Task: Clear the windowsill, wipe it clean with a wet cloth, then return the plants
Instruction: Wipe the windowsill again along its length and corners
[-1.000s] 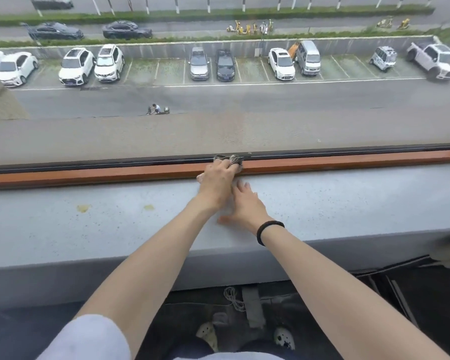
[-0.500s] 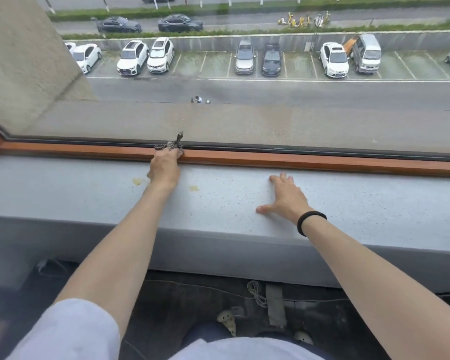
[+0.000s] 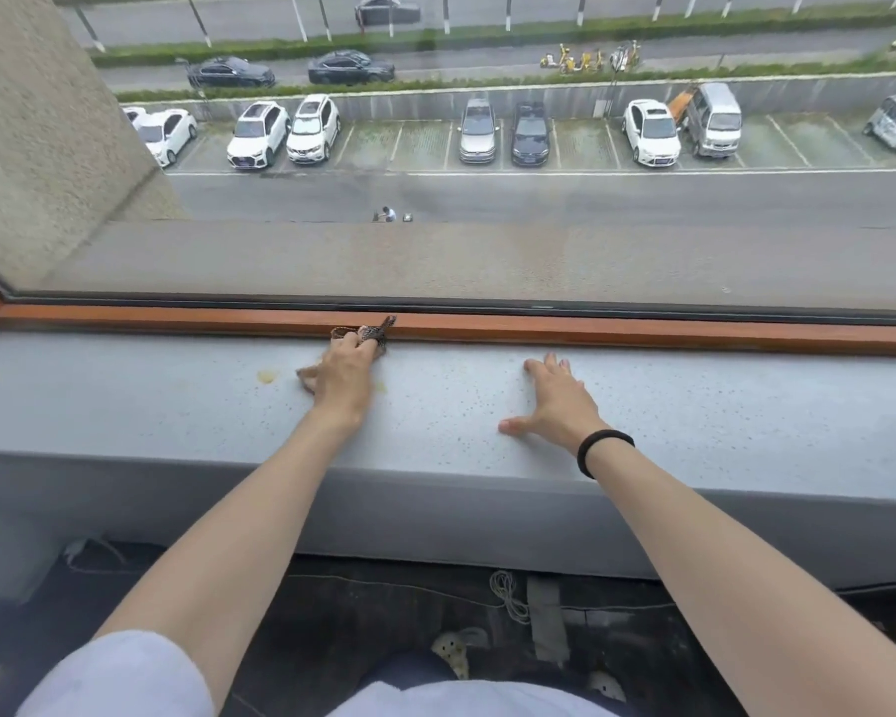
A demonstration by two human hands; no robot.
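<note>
Along the back edge of the windowsill [image 3: 177, 406] we see the left hand [image 3: 340, 377] gripping the cloth [image 3: 371, 331] against the wooden frame [image 3: 642, 336] and the right hand [image 3: 554, 401] flat with fingers spread; with no plants in view and yellow stains [image 3: 266, 376] unwiped, we judge wiping under way.

left hand [image 3: 340, 377] and cloth [image 3: 371, 333] slid leftward

No legible text in frame. Plates on the row of white, grey and black parked cars [image 3: 478, 130] beyond the glass are too small to read. The white painted bay lines [image 3: 787, 141] on the car park tarmac are plain strokes, with no numbers or lettering.
</note>
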